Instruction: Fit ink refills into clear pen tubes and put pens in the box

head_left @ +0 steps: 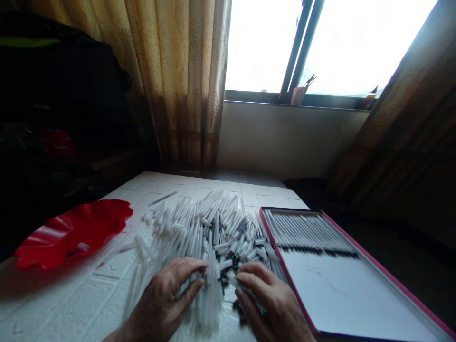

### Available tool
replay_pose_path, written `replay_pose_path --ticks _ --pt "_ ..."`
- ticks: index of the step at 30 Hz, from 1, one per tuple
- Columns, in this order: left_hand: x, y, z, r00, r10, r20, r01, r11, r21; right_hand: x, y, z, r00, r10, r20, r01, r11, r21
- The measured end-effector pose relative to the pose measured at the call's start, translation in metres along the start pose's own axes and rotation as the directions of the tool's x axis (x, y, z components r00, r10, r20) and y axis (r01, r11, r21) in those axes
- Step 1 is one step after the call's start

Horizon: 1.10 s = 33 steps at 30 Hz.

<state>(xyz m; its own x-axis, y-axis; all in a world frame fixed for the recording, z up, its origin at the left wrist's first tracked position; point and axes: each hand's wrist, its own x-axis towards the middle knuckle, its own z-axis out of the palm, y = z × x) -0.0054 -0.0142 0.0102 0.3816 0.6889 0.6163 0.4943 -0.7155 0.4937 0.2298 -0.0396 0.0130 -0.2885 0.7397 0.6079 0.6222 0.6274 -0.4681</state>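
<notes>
A large heap of translucent pen barrels lies in the middle of the table, blurred near the front. My left hand is at the heap's near left side, thumb and fingers apart, fingertips against several upright-pointing barrels. Across from it, my right hand has its thumb and fingers curled close together around something pale and small that blur hides. Clear pen caps with dark parts lie in a pile just beyond my right hand. Small black pieces are beneath its fingers.
A pink-edged shallow box stands at the right, with a row of pens along its far end. At the left sits a red wavy-rimmed bowl. The white brick-patterned table ends before the window wall and curtain.
</notes>
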Motion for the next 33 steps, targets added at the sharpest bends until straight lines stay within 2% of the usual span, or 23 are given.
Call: replay_pose_path --ticks 1,2,6,8,11,20,25,33 --pt "-0.001 -0.005 0.000 0.998 0.044 -0.034 -0.041 0.996 0.074 0.002 -0.002 -0.007 0.999 0.034 -0.039 -0.033 0.999 0.013" --pt "-0.002 -0.011 0.000 0.997 0.072 -0.019 -0.068 0.986 0.150 0.004 -0.004 -0.014 0.994 0.063 -0.084 -0.061 0.998 0.023" --pt "-0.006 -0.029 0.005 0.998 0.045 0.052 -0.062 0.924 0.377 0.007 -0.006 -0.028 0.951 0.176 -0.254 -0.145 0.980 0.135" --pt "-0.007 -0.031 0.008 0.995 0.027 0.095 -0.068 0.888 0.456 0.006 -0.004 -0.027 0.929 0.261 -0.264 -0.206 0.954 0.220" --pt "-0.005 -0.027 0.014 0.993 0.002 0.115 -0.061 0.856 0.514 0.005 0.000 -0.019 0.914 0.352 -0.202 -0.274 0.903 0.332" --pt "-0.002 -0.017 0.023 0.999 -0.023 0.042 -0.001 0.874 0.486 0.002 0.014 -0.006 0.904 0.415 -0.103 -0.316 0.812 0.491" --pt "0.002 -0.013 0.020 0.999 0.027 0.016 -0.032 0.904 0.426 0.004 0.014 -0.008 0.883 0.453 -0.124 -0.314 0.766 0.561" --pt "0.004 -0.004 0.015 0.989 0.141 -0.045 -0.121 0.946 0.301 0.010 0.006 -0.013 0.792 0.605 -0.079 -0.324 0.527 0.786"
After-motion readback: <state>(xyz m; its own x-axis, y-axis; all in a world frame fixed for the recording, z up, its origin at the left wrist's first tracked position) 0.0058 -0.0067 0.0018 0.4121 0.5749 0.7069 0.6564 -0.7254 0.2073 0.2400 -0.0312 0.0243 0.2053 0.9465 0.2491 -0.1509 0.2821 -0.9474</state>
